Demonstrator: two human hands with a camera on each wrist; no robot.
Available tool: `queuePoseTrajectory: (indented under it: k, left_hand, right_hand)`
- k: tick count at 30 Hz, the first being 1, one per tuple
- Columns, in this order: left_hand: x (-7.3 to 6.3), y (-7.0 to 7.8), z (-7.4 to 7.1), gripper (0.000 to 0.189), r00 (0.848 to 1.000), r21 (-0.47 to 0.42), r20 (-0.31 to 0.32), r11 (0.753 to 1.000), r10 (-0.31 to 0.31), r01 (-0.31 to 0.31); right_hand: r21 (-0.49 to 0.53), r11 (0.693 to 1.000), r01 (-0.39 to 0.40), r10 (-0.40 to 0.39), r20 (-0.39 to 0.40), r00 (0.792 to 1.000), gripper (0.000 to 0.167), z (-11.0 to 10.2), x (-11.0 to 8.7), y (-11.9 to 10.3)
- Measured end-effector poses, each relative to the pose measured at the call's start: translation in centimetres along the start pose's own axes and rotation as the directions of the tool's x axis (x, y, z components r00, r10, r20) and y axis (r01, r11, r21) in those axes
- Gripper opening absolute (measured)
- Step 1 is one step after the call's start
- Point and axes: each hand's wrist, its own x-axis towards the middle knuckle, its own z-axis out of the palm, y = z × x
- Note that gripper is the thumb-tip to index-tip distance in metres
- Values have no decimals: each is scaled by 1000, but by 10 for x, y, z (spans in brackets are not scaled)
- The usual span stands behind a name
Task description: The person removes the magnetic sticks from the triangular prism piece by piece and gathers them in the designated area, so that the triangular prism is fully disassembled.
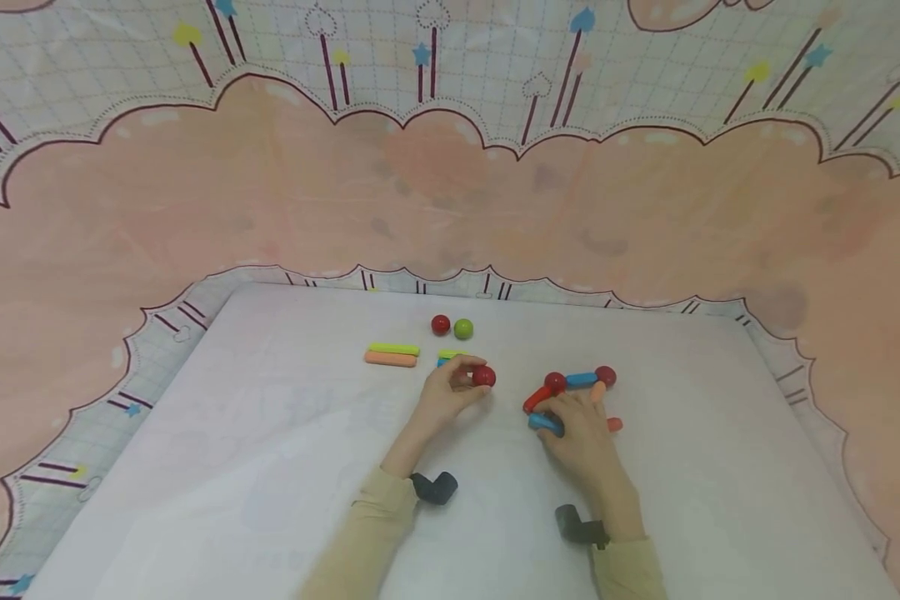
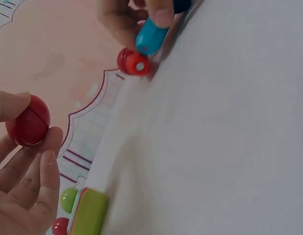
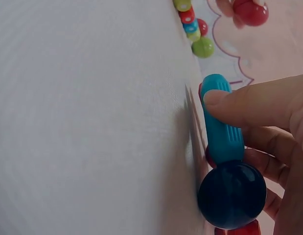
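A glossy red ball (image 1: 483,376) is pinched between the thumb and fingers of my left hand (image 1: 450,390), above the white table. My right hand (image 1: 581,421) grips a ribbed blue rod (image 3: 221,122). A dark blue ball (image 3: 232,195) sits at that rod's near end, hidden under the hand in the head view. Around the right hand lie joined pieces: a red rod (image 1: 537,399), a red ball (image 1: 555,382), another blue rod (image 1: 581,379), a second red ball (image 1: 605,376) and an orange rod (image 1: 597,392). A pale round spot marks the red rod's end (image 2: 140,66).
Behind the left hand a loose red ball (image 1: 440,325) sits beside a green ball (image 1: 463,328). Yellow-green (image 1: 394,349) and orange rods (image 1: 390,359) lie side by side to the left. More rods (image 1: 451,355) are partly covered by the left hand. Patterned cloth surrounds the white table (image 1: 270,400).
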Motion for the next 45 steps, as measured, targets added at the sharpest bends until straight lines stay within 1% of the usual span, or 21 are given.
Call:
queuePoseTrajectory:
  k: [3,6,10,14,19,21,23,26,29,33,36,45]
  left_hand:
    - [8,3,-12,37,1000,17,-25,1000,-19,19]
    - [16,4,-24,38,999,22,-35,999,-39,40]
    - [25,5,-43,38,998,57,-52,997,-46,49]
    - [32,5,-60,38,996,120,-74,991,-41,50]
    - [43,4,-77,37,993,203,-98,976,-59,78]
    - [48,3,-83,37,993,233,-104,969,-57,80]
    - [54,0,-88,37,994,258,-102,964,-43,68]
    - [63,-4,-94,38,996,307,-89,950,-22,49]
    - [70,-8,-99,37,997,354,-75,934,-19,45]
    - [79,-11,-105,37,997,396,-62,916,-45,66]
    - [84,-13,-107,37,996,411,-57,908,-64,82]
    - [98,-24,-110,36,994,463,-27,880,-103,104]
  right_hand:
    - [-1,1000,-8,8,-2,1000,24,0,0,0]
    - [1,1000,-5,5,-10,1000,23,-1,0,2]
    - [14,1000,15,-15,-31,999,21,-2,-1,4]
    - [18,999,31,-30,-45,999,22,-1,-1,7]
    - [29,1000,1,0,-23,1000,27,-4,-2,9]
    - [40,999,-10,11,-15,1000,28,-6,-3,10]
    - [52,999,-13,14,-17,1000,28,-8,-4,11]
    - [61,998,-14,16,-25,1000,30,-10,-5,13]
    - [60,998,-17,19,-29,999,32,-12,-5,14]
    - [66,998,-25,26,-24,999,33,-15,-5,16]
    - [71,997,-38,40,-15,999,34,-17,-6,16]
    - [69,993,-97,96,17,995,33,-24,-8,17]
